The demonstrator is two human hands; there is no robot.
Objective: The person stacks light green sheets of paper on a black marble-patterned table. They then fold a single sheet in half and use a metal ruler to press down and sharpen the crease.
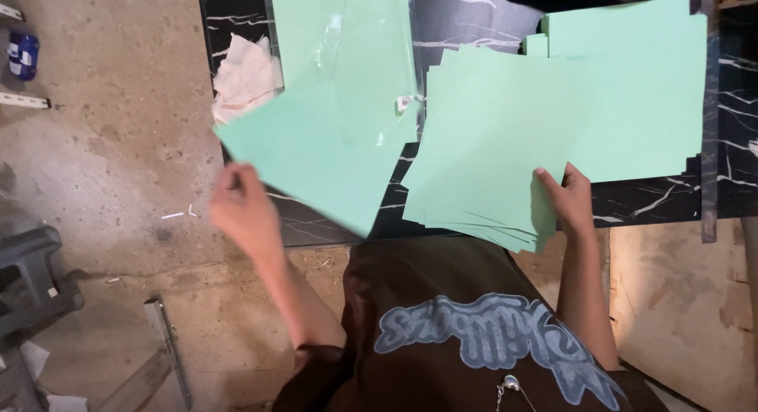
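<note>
Two hands: a single mint-green sheet [316, 155] is held by the left hand [241, 207], and a fanned stack of the same paper [489, 151] is pinched by the right hand [570, 195].
Left grip: closed on the sheet's lower-left edge, at left of centre; fingers are blurred, so finer detail cannot be told.
Right grip: closed on the stack's lower-right corner, thumb on top, fingers hidden beneath.
Key relation: the single sheet lies up and to the right of the left hand, its long axis running diagonally toward the frame's centre; the left hand is the nearer one, the right being well apart across the stack.
Desk: a black marble-patterned desk [466, 21] is seen beneath, veined white and glossy.
Also in view: a second pile of green sheets [647, 88] at upper right, a clear plastic wrapper [347, 41] over more green paper at top centre, crumpled white paper [245, 73] at upper left.
Materials: the paper is matte, smooth, thin and square-cornered, bending slightly where lifted.
Floor: a rough concrete floor [110, 144] fills the left side.
</note>
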